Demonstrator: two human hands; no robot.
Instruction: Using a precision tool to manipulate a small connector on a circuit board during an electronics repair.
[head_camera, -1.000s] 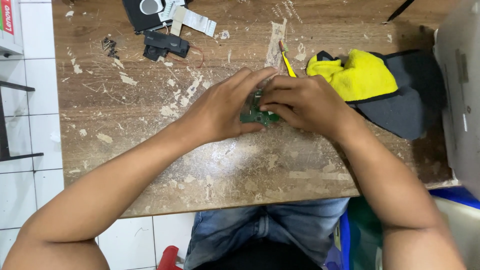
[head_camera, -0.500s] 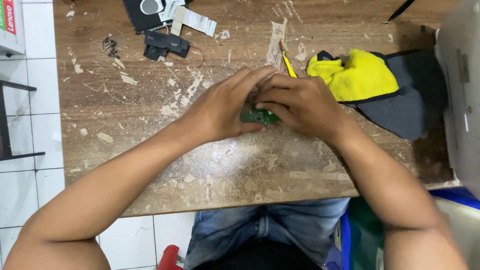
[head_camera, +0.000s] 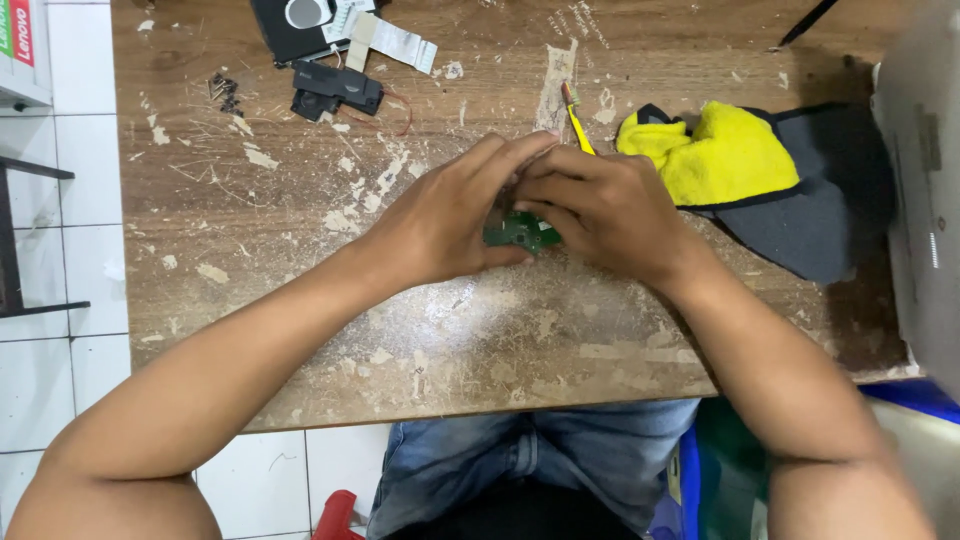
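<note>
Both of my hands meet over the middle of a worn wooden table (head_camera: 300, 250). Between them sits a small green circuit board (head_camera: 520, 232), mostly hidden by fingers. My left hand (head_camera: 450, 215) grips its left side with the fingers arched over the top. My right hand (head_camera: 605, 210) covers the board's right side and pinches it. A thin yellow tool (head_camera: 578, 125) lies just beyond my right fingers.
A yellow and grey cloth (head_camera: 740, 170) lies at the right. Black electronic parts (head_camera: 335, 90), a dark device (head_camera: 300, 25) and a white ribbon cable (head_camera: 395, 38) sit at the far edge. A grey laptop casing (head_camera: 925, 180) fills the right edge. White floor tiles lie to the left.
My hands have stayed over the board. The fingers have shifted slightly around it, and the board shows a little less than a second ago.
</note>
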